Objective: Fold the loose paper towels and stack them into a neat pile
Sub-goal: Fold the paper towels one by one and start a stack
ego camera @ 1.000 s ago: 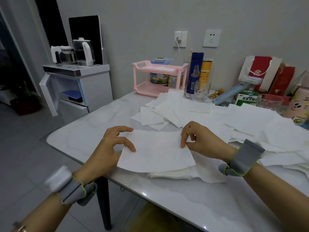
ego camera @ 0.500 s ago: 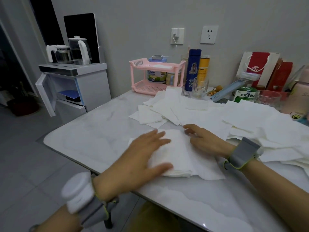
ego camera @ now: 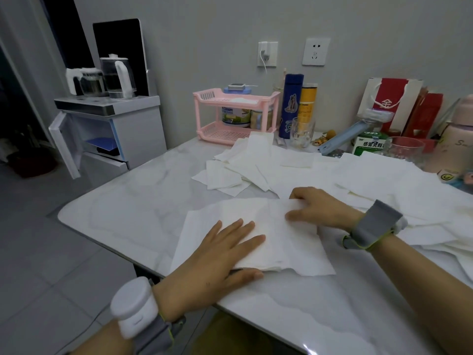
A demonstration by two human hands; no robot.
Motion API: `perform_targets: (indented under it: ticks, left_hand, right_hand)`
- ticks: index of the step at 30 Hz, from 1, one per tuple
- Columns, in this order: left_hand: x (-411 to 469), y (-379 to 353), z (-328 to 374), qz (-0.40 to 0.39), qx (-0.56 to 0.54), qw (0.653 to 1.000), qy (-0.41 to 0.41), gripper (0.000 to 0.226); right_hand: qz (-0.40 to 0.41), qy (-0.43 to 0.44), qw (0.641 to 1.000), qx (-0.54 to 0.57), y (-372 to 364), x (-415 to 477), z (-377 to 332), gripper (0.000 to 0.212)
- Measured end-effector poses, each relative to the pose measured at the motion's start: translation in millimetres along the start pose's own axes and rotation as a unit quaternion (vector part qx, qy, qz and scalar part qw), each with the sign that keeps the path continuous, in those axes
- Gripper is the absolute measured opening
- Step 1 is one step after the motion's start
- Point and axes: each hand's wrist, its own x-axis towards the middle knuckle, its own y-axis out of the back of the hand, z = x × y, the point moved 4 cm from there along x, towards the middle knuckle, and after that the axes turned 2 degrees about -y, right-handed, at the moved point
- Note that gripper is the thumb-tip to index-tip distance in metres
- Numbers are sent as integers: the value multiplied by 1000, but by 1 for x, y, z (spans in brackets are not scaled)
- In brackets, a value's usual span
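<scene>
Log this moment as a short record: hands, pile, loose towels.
left hand: fingers straight, pressing flat on the folded pile
right hand: on the top sheet's far edge; pinch unclear
folded pile: at the near edge of the table
loose towels: spread flat behind and right of the pile

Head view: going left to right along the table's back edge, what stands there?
Pink plastic two-tier rack → dark blue cylindrical flask → yellow cylindrical canister → red-and-white paper gift bag → pale pink plastic bottle.
</scene>
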Motion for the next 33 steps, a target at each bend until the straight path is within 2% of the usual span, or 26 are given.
perform_targets:
  ticks: [3, 5, 7, 10, 13, 16, 19, 22, 24, 27, 29, 31, 33]
  left_hand:
    - [0, -1, 0, 0, -5, 1000, -2, 58]
    - [1, -1, 0, 1, -15, 1000, -1, 55]
    - [2, -2, -1, -1, -37, 999, 1, 55]
    - [4, -4, -4, 1, -62, 998, 0, 54]
    - [4, -7, -5, 4, -72, 997, -1, 51]
    - [3, -7, -5, 15, -75, 997, -2, 48]
    - [2, -2, 0, 38, -103, 994, -6, 53]
    - [-1, 5, 3, 105, -174, 979, 2, 63]
    - [-3, 4, 1, 128, -183, 974, 24, 69]
    - [-8, 1, -6, 154, -217, 960, 90, 93]
    - [-9, 4, -6, 187, -213, 955, 87, 100]
    - [-9, 6, -4, 209, -175, 960, 56, 93]
    - [-8, 4, -5, 206, -136, 969, 34, 73]
  right_hand:
    - [-55, -61, 988, 132, 14, -2, 6, 16]
    - [-120, -105, 974, 160, 17, -6, 11, 19]
    - [-148, -125, 965, 179, 19, -10, 13, 17]
    - [-104, -126, 944, 288, 26, -12, 6, 19]
    - [-62, -107, 884, 450, 23, -13, -14, 20]
    - [-52, -81, 842, 530, 2, -16, -41, 12]
    - [-38, -46, 856, 514, -14, -21, -60, 19]
    - [-18, -23, 871, 491, -19, -23, -66, 25]
    - [-12, -13, 888, 459, -22, -23, -68, 24]
    - [-16, 3, 901, 434, -29, -23, -68, 20]
    - [-24, 15, 908, 417, -34, -24, -66, 14]
    - [-44, 30, 913, 405, -36, -24, -65, 13]
    - [-45, 37, 904, 424, -31, -22, -62, 12]
